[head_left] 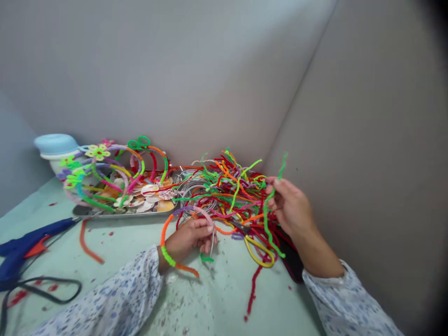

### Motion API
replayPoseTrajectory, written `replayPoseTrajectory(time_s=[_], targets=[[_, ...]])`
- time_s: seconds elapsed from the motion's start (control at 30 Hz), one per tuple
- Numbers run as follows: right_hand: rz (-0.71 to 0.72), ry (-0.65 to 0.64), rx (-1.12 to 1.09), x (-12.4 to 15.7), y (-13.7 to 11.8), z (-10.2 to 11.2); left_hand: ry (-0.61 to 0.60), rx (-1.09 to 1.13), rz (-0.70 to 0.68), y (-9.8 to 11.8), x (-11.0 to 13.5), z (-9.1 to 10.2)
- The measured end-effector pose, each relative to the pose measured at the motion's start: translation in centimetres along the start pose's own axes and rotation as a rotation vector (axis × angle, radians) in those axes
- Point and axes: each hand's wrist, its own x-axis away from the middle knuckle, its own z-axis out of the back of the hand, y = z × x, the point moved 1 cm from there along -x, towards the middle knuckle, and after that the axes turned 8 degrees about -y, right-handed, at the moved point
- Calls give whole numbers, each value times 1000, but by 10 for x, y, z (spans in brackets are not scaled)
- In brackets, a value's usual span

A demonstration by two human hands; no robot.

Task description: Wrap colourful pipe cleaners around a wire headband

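Note:
My left hand (192, 238) is closed on a headband (164, 233) partly wrapped in orange, lime, purple and pink pipe cleaner. Bare wire shows at its end near my fingers, where a short green piece (207, 258) sticks out. Raised on the right, my right hand (289, 205) pinches a wavy green pipe cleaner (268, 226), which hangs below the fingers and pokes up above them. Behind and between both hands spreads a heap of loose, many-coloured pipe cleaners (224, 182). Yellow-handled scissors (259, 254) rest at its front edge, close to my right hand.
A metal tray (129, 215) of shells stands at the back left, with several finished headbands (138, 177) on it. Behind it is a white container with a blue lid (58, 144). A blue glue gun (35, 242) with a black cord lies left. Grey panels rise behind.

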Motion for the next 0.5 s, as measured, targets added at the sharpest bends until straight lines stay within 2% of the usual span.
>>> replayPoseTrajectory(time_s=[0.1, 0.2, 0.5], targets=[[67, 131, 6, -10, -12, 21, -3, -1, 6, 0, 0, 0], [90, 216, 12, -14, -10, 33, -1, 7, 13, 2, 0, -1], [56, 295, 24, -20, 3, 37, -5, 9, 14, 4, 0, -1]])
